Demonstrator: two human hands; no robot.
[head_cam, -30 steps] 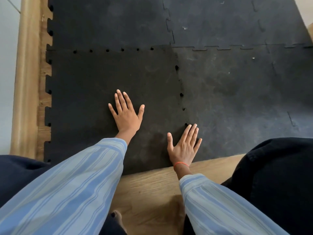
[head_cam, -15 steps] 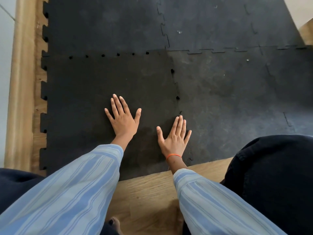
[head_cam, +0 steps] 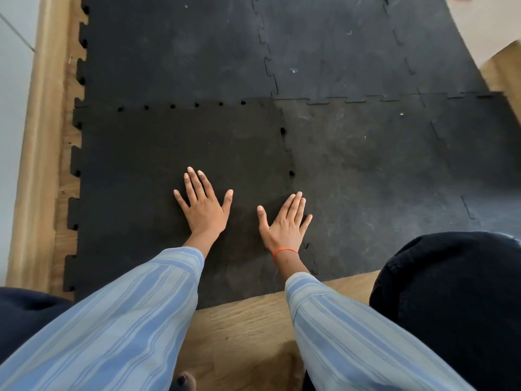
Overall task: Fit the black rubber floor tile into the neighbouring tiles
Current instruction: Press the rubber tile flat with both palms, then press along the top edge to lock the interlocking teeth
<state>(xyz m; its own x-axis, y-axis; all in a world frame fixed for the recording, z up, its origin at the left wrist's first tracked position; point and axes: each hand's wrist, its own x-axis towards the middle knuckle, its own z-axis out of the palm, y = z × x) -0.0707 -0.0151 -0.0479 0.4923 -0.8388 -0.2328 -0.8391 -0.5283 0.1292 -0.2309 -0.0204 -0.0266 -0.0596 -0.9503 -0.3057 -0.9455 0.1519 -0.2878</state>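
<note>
- While both palms lie flat, the left hand (head_cam: 203, 206) rests on the black rubber floor tile (head_cam: 158, 170) with its fingers (head_cam: 194, 180) spread apart, gripping nothing.
- Just to the right of that thumb, the right hand (head_cam: 283, 221) also presses flat, fingers (head_cam: 294, 203) held close together and thumb splayed out, holding nothing.
- Under the right fingertips runs the toothed seam (head_cam: 290, 165) between this tile and the greyer neighbouring tile (head_cam: 380, 170); small dark gaps show along it beyond the fingers.
- Well beyond the left fingertips, a row of small holes (head_cam: 183, 105) marks the far seam with another tile (head_cam: 174, 46).
- An orange band (head_cam: 284, 250) circles the right wrist, and striped blue sleeves (head_cam: 127, 320) cover both forearms.
- Behind the wrists, the wooden floor (head_cam: 242, 328) shows bare at the tile's near edge.
</note>
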